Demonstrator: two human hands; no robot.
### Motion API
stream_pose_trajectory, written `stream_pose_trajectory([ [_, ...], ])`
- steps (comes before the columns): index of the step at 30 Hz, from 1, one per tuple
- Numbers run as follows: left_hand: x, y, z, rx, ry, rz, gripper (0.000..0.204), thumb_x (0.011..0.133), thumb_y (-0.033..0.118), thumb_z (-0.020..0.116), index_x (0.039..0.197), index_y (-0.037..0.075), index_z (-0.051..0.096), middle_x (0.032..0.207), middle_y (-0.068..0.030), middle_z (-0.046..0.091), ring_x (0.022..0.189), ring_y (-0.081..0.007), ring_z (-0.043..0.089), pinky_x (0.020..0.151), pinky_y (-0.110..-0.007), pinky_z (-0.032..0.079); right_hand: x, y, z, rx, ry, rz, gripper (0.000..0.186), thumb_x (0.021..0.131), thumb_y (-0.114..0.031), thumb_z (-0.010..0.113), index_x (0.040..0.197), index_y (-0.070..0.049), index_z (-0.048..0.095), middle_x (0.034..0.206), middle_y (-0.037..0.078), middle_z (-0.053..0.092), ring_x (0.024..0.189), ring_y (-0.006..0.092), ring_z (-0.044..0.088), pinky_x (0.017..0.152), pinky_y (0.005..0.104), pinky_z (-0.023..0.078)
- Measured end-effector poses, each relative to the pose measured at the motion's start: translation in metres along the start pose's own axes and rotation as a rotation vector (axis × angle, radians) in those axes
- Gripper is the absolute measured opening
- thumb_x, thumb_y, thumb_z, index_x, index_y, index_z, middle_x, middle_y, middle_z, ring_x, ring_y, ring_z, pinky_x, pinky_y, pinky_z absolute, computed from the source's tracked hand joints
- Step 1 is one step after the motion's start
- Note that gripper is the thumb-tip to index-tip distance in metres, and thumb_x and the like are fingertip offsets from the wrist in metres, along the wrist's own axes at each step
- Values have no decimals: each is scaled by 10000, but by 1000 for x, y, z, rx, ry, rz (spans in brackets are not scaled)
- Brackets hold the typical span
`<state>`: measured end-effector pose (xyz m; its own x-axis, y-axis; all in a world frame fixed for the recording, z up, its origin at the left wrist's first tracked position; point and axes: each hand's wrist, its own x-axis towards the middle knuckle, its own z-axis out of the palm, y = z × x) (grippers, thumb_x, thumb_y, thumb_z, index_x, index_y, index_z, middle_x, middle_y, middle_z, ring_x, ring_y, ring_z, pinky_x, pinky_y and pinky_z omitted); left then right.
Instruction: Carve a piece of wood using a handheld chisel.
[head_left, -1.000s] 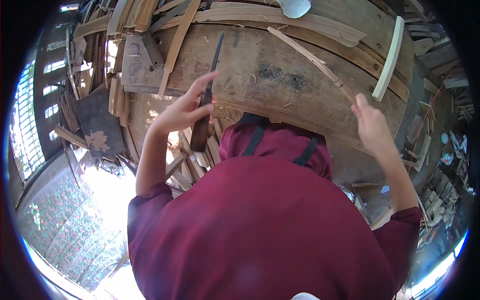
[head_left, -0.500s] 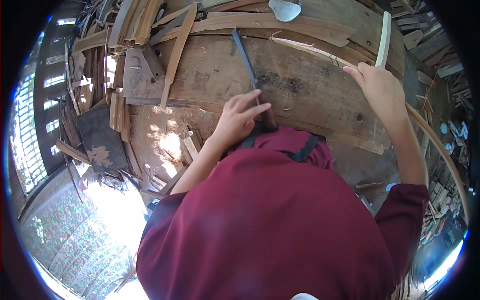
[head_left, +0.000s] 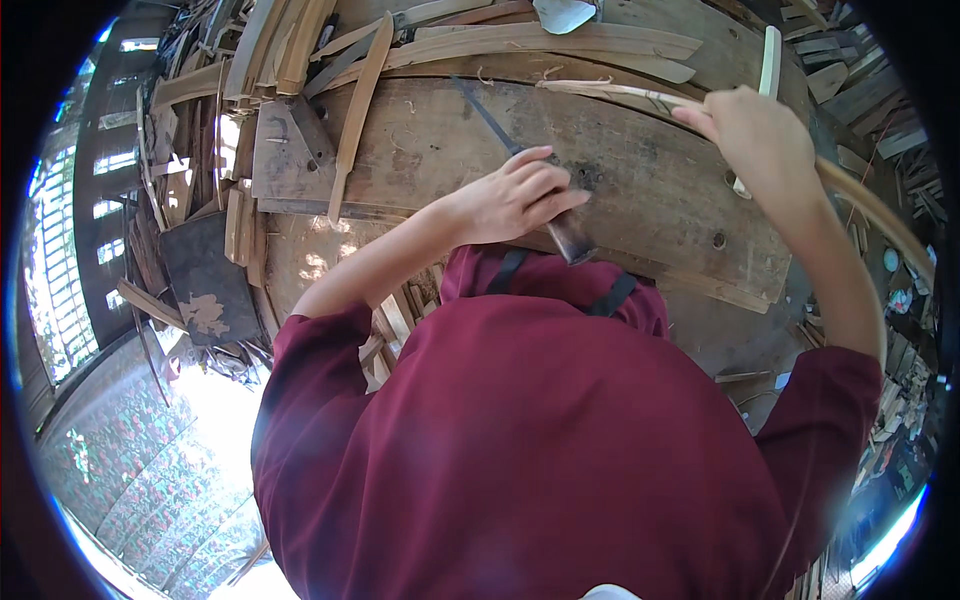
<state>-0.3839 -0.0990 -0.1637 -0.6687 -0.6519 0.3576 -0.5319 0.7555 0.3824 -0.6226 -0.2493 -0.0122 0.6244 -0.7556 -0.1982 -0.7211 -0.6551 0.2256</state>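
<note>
My left hand (head_left: 520, 195) lies over the bench at the middle, fingers curled on a long, narrow-bladed knife (head_left: 572, 238) with a dark wooden handle; its blade (head_left: 480, 110) slants up-left across the planks. My right hand (head_left: 760, 145) grips a long, pale, split strip of wood (head_left: 610, 90), whose far part lies over the bench while the browner length (head_left: 880, 215) curves down along my right arm. Behind that hand stands a short white batten (head_left: 769, 60) on the bench, partly hidden.
The worn plank bench (head_left: 400, 150) holds loose slats (head_left: 355, 130), long boards (head_left: 540, 40) along its back and a small white piece (head_left: 563, 14). Stacked offcuts (head_left: 275, 45) crowd the upper left; a dark panel (head_left: 200, 280) leans at left, and scrap wood (head_left: 835, 75) lies at right.
My left hand has travelled rightward with the knife to the middle of the bench. My right hand has risen, and the strip's near length now runs down past my right arm.
</note>
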Motion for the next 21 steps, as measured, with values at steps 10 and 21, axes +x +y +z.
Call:
stream_pose_trajectory([
  [10,40,-67,-109,-702,1446,-542,305,902,228,701,1011,76,460,596,-17,530,500,-123,494,519,-301,456,24,33,-20,348,802,-622,286,828,-368,689,793,-91,753,726,28,699,707,236,704,560,346,530],
  [21,158,-8,-157,-783,1417,-213,285,864,138,650,690,174,427,581,60,371,492,-67,357,495,-255,342,70,-33,-78,-576,-147,-248,212,787,-171,700,978,-122,774,1015,77,740,910,249,718,638,404,563],
])
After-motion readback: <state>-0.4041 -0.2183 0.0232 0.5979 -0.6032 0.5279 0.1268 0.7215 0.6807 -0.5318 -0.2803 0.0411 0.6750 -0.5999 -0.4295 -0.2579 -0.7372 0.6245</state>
